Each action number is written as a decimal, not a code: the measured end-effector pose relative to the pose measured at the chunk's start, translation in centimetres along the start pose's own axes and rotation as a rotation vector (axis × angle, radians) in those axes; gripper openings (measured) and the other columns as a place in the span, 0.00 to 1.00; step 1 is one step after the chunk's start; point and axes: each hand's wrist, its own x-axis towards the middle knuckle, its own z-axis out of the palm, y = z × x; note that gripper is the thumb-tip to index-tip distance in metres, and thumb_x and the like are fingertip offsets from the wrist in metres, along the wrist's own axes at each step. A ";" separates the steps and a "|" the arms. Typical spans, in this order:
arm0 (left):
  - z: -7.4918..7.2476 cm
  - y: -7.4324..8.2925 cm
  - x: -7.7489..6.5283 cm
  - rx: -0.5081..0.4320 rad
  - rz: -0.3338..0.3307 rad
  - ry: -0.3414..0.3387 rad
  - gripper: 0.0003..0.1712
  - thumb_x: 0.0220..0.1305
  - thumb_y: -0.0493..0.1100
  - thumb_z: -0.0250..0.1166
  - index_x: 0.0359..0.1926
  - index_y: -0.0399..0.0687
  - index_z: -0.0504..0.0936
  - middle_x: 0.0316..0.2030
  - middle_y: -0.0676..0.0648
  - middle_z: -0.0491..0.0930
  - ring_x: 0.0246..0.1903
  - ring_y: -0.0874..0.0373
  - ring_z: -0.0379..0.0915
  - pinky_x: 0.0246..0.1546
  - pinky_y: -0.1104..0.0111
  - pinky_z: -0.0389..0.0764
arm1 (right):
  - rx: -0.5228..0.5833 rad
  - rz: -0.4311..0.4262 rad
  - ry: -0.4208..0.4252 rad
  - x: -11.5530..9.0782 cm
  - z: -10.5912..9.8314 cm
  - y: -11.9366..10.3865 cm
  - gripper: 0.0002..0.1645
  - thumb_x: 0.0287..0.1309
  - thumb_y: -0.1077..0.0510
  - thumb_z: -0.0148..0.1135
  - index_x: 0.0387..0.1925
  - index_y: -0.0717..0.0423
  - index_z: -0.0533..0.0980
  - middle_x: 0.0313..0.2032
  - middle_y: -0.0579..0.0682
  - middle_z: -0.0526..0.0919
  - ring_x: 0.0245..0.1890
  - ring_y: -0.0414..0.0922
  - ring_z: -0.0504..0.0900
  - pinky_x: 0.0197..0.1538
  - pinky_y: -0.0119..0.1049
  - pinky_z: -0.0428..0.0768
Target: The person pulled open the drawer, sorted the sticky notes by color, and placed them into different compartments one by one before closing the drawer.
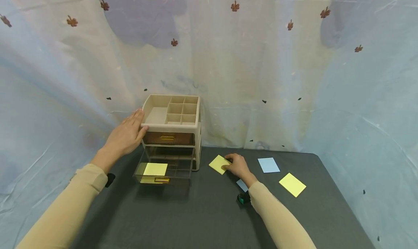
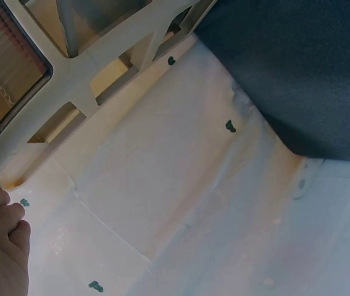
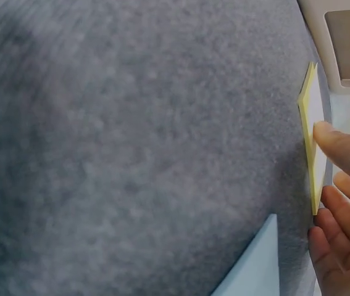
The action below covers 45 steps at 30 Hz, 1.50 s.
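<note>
A cream desktop organizer (image 1: 171, 127) stands at the back of the table, its lower clear drawer (image 1: 181, 172) pulled out. Inside that drawer lies a yellow sticky note pad (image 1: 155, 169). My left hand (image 1: 125, 133) rests against the organizer's upper left side, fingers extended along it and thumb at the front corner. To the right of the organizer, my right hand (image 1: 239, 167) pinches another yellow sticky note pad (image 1: 217, 164) by its right edge. In the right wrist view, the thumb (image 3: 341, 148) lies on this pad's face and the other fingers are beside its edge.
A blue sticky note pad (image 1: 269, 165) and a yellow one (image 1: 292, 184) lie to the right on the dark table (image 1: 209, 220). Another blue pad (image 1: 242, 185) is partly hidden under the right wrist. A patterned curtain (image 1: 228, 67) hangs behind.
</note>
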 end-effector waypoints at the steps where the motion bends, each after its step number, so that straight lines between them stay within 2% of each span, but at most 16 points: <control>1: 0.0 0.0 0.0 0.000 0.000 0.001 0.42 0.85 0.59 0.38 0.83 0.34 0.40 0.82 0.32 0.42 0.80 0.33 0.41 0.79 0.41 0.49 | -0.001 0.000 0.002 0.0 0.0 0.0 0.26 0.57 0.58 0.79 0.55 0.63 0.84 0.51 0.60 0.85 0.50 0.57 0.84 0.54 0.53 0.85; 10: -0.1 0.1 -0.1 -0.005 -0.002 -0.003 0.43 0.85 0.59 0.38 0.83 0.34 0.39 0.82 0.32 0.41 0.80 0.33 0.40 0.79 0.41 0.48 | -0.030 0.003 0.009 -0.1 0.2 -0.2 0.26 0.56 0.56 0.80 0.55 0.61 0.85 0.50 0.58 0.86 0.50 0.56 0.84 0.55 0.53 0.84; 23: -0.2 0.1 0.0 -0.008 -0.001 0.003 0.43 0.85 0.59 0.38 0.83 0.34 0.41 0.82 0.32 0.42 0.80 0.33 0.41 0.79 0.41 0.48 | 0.041 -0.029 0.052 -0.2 0.3 -0.7 0.29 0.52 0.65 0.80 0.57 0.63 0.83 0.48 0.60 0.83 0.47 0.56 0.83 0.52 0.53 0.84; 31: 0.1 0.0 0.0 -0.006 0.002 0.003 0.43 0.85 0.59 0.37 0.83 0.34 0.40 0.82 0.32 0.41 0.80 0.34 0.40 0.79 0.41 0.48 | 0.095 0.003 0.077 -0.4 0.3 -0.7 0.27 0.56 0.68 0.76 0.58 0.61 0.83 0.48 0.58 0.82 0.46 0.55 0.83 0.51 0.51 0.85; 39: 0.1 0.0 -0.1 -0.006 0.005 0.008 0.42 0.85 0.59 0.38 0.83 0.34 0.40 0.82 0.32 0.41 0.80 0.33 0.41 0.79 0.40 0.48 | 0.148 -0.025 0.103 -0.9 -0.1 -1.4 0.20 0.62 0.69 0.71 0.56 0.61 0.84 0.45 0.58 0.82 0.47 0.58 0.86 0.49 0.50 0.88; 45: 0.0 0.1 -0.2 -0.009 0.003 0.005 0.42 0.85 0.59 0.38 0.83 0.34 0.41 0.82 0.33 0.41 0.80 0.33 0.41 0.79 0.40 0.49 | 0.193 -0.026 0.104 -1.7 -0.5 -2.0 0.16 0.67 0.68 0.67 0.54 0.59 0.85 0.43 0.57 0.82 0.46 0.57 0.86 0.47 0.47 0.89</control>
